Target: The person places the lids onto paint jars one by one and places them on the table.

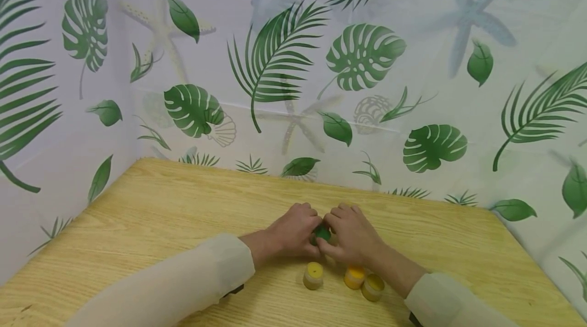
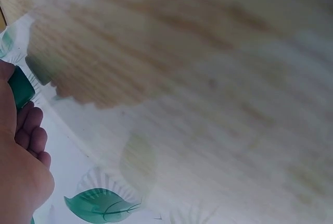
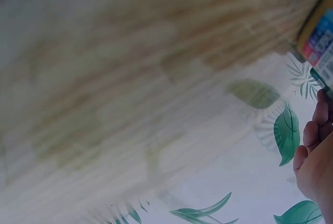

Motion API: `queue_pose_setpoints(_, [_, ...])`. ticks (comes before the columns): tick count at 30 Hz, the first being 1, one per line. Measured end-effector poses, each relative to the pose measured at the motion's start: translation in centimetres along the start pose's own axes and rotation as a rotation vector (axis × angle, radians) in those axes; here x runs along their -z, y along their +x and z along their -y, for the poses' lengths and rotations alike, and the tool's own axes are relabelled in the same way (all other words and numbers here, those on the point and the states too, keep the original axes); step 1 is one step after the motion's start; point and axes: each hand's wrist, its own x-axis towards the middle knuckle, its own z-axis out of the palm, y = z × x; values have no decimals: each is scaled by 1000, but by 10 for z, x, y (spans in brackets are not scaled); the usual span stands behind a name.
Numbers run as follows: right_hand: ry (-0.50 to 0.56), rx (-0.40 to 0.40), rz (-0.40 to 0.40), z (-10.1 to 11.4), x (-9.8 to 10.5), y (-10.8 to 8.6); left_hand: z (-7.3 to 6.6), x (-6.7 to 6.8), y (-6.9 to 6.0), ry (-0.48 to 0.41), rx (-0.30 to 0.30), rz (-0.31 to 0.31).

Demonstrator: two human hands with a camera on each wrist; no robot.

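Between my two hands is a small green-topped tub [image 1: 323, 233], pinched from both sides over the table. Its left side is gripped by my left hand [image 1: 295, 233], with thumb and fingers bent round it. My right hand [image 1: 352, 235] holds the opposite side, thumb close to the left one. Most of the tub is hidden by the fingers. In the left wrist view, its green side [image 2: 22, 88] shows above the curled fingers. Nearer to me stand a yellow-topped tub [image 1: 314, 277], an orange-topped tub [image 1: 354, 277] and a dull-yellow-topped tub [image 1: 373, 289].
The wood-grain table [image 1: 183, 205] stretches out on all sides of the hands. A white leaf-print sheet [image 1: 293, 62] hangs along its back and sides. At the right wrist view's edge, a tub with a colourful label [image 3: 318, 44] is partly cut off.
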Motion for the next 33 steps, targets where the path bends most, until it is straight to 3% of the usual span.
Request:
queue_pose_setpoints(10, [-20, -33, 16, 1, 1, 2, -3, 3, 1, -7, 0, 35])
queue_pose_setpoints(15, [-7, -68, 28, 2, 3, 2, -2, 2, 1, -16, 9, 21])
queue_pose_setpoints(24, [3, 25, -49, -1, 0, 0, -1, 1, 0, -7, 10, -12])
queue_pose_setpoints(33, [11, 0, -27, 0, 0, 0, -2, 2, 0, 11, 17, 5])
